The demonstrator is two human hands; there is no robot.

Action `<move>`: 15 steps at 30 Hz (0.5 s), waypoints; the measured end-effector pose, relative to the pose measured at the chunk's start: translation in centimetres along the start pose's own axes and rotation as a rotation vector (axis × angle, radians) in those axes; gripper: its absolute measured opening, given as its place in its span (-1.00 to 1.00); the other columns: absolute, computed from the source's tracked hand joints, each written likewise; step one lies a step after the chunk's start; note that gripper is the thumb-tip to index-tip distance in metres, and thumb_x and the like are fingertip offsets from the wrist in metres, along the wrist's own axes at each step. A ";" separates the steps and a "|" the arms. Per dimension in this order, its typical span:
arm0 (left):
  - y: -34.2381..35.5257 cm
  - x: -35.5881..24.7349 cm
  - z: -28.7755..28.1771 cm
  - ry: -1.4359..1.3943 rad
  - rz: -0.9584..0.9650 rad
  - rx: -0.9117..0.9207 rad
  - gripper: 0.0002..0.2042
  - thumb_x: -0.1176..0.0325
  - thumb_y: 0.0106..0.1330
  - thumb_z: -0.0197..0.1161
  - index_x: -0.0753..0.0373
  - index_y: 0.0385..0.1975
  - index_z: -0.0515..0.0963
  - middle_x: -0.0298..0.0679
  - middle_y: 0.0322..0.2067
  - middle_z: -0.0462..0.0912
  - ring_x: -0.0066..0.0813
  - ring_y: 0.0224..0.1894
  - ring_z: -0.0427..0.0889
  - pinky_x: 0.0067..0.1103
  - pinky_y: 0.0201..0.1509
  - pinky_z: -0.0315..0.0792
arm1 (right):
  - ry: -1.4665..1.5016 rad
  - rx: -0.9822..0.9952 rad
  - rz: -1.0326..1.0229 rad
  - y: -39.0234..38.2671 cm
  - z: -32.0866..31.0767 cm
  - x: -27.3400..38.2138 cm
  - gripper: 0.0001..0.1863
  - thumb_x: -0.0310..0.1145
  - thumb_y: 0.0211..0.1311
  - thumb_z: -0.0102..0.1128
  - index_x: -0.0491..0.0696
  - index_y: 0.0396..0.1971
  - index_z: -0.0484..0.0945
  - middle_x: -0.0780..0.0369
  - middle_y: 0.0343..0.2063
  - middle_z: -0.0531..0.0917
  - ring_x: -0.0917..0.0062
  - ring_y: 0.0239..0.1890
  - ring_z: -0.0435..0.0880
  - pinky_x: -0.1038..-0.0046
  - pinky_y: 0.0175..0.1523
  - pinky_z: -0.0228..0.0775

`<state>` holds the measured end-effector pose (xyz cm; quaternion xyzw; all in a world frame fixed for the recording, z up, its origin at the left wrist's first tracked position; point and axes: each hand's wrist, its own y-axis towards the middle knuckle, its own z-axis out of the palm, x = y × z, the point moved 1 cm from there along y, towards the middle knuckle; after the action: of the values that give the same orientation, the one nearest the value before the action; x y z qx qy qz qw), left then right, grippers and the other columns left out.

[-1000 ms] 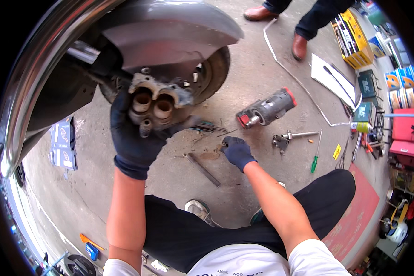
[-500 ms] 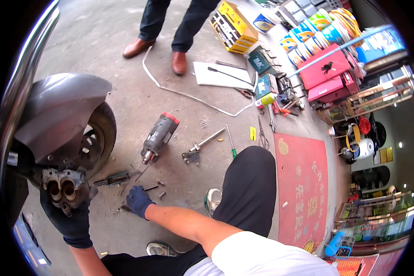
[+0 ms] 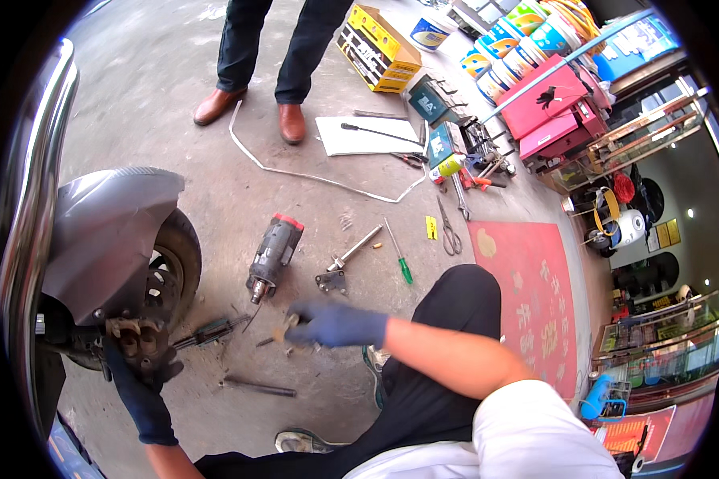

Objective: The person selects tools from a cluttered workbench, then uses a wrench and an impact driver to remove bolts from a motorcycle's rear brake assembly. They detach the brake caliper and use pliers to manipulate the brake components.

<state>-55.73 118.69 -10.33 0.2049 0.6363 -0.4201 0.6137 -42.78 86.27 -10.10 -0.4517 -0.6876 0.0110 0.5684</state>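
My left hand [image 3: 142, 403], in a dark glove, grips a dirty metal brake caliper [image 3: 144, 342] with two round bores, close to the scooter's front wheel [image 3: 185, 271]. Over the floor to its right, my gloved right hand [image 3: 335, 323] is smeared by motion. A small brownish, roundish metal part [image 3: 284, 327] shows at its fingertips. Below that hand lies a dark metal rod [image 3: 260, 388]. Beyond the hands rests a grey and red cordless impact wrench [image 3: 273, 255]. A black slender tool [image 3: 212, 331] lies between the wheel and the right hand.
A bracket [image 3: 331, 281], a metal shaft [image 3: 357, 246], a green-handled screwdriver [image 3: 406, 270] and scissors [image 3: 451, 238] lie ahead. A bent pale strip [image 3: 319, 177] crosses the floor before another person's brown shoes [image 3: 291, 124]. To the right is a red mat [image 3: 523, 295].
My right hand has risen from the floor and moved right with a small part at its fingertips, uncovering the dark rod. The caliper in my left hand has tilted and sits further right in view.
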 end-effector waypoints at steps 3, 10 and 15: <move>-0.7 1.4 0.3 -0.026 -0.182 -0.036 -0.34 -0.20 0.49 -0.14 0.18 0.39 0.17 -0.05 0.01 0.59 -0.19 -0.24 0.71 -0.42 -0.24 0.67 | 0.036 -0.135 0.079 -3.2 -6.1 5.0 -0.59 -0.03 0.33 0.20 -0.15 -0.27 0.57 0.28 -0.54 0.60 0.70 -0.60 0.53 0.58 -0.53 0.33; -5.7 7.0 7.2 -0.374 -0.592 0.506 -0.54 0.14 0.47 0.10 0.24 0.26 0.29 -0.03 -0.01 0.55 -0.17 0.00 0.63 -0.25 0.03 0.59 | -0.332 -0.416 -0.039 -7.1 -9.2 8.3 -0.63 -0.12 0.31 0.17 -0.18 -0.25 0.55 0.13 -0.47 0.64 0.42 -0.42 0.67 0.35 -0.31 0.48; -7.2 5.8 12.2 -0.257 -0.656 0.823 -0.62 0.34 0.38 0.16 0.28 0.16 0.38 -0.06 -0.10 0.59 -0.14 -0.05 0.64 -0.19 0.02 0.59 | -1.239 -0.495 -0.626 -6.2 -1.4 6.2 -0.74 -0.29 0.24 0.04 -0.13 -0.18 0.52 0.16 -0.42 0.61 0.35 -0.47 0.59 0.27 -0.32 0.41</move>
<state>-54.86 103.60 -12.50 0.1659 0.3694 -0.8260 0.3920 -45.11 85.83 -1.52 -0.2605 -0.9617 -0.0540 -0.0663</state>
